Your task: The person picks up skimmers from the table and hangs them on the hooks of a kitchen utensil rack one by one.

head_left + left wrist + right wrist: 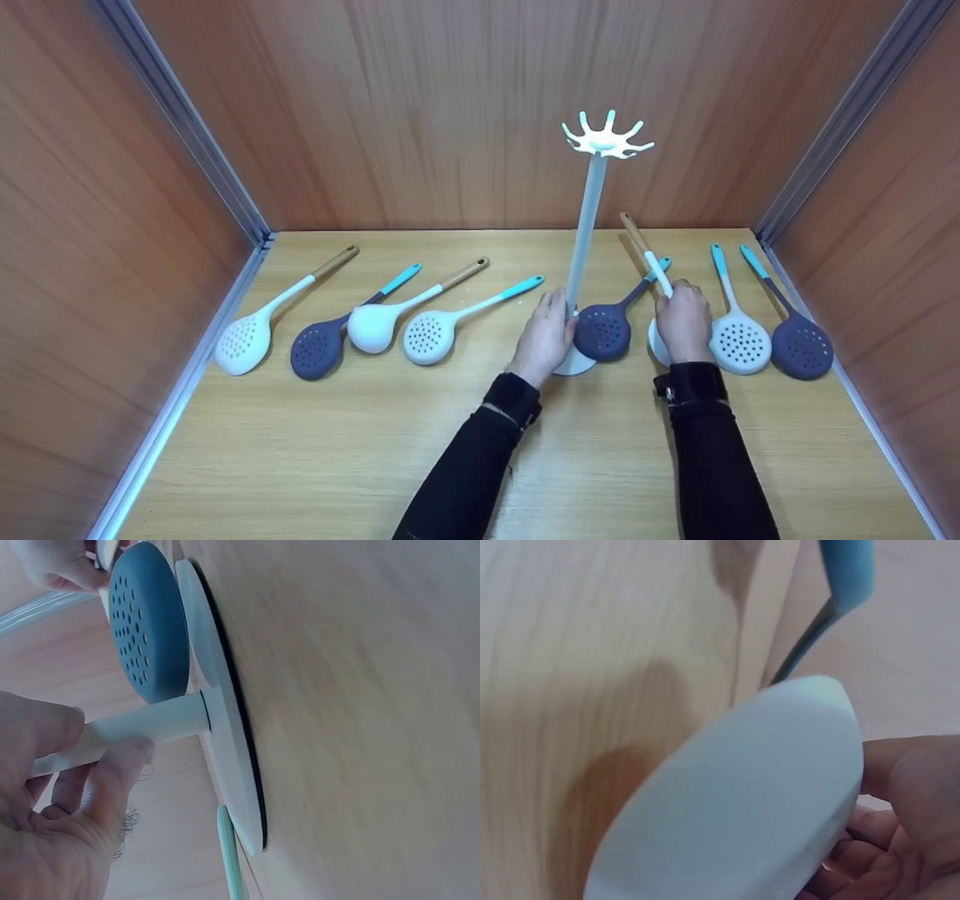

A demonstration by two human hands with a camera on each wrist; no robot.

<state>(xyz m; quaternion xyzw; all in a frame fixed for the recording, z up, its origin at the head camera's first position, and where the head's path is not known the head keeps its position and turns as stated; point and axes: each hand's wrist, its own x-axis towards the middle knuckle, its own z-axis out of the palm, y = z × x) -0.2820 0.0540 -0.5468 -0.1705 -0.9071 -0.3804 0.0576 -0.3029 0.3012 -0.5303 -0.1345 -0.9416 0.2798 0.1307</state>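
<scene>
My left hand point(543, 339) grips the pale pole of an upright utensil stand point(587, 232), low down near its round base. A ring of curved hooks point(606, 142) tops the pole, with nothing hanging on them. In the left wrist view, thumb and fingers close round the pole just above the base point(240, 765). My right hand point(684, 321) holds a white ladle point(651, 262) by its neck, wooden handle end pointing up and away. Its smooth bowl point(742, 795) fills much of the right wrist view. A dark skimmer point(602, 332) lies between the hands, right beside the stand's base.
To the left lie a white skimmer point(244, 343), a dark skimmer point(316, 349), another white ladle point(373, 327) and a turquoise-handled white skimmer point(429, 337). Right of my right hand are a white skimmer point(740, 343) and a dark one point(802, 349). Wooden panels point(450, 112) enclose the table.
</scene>
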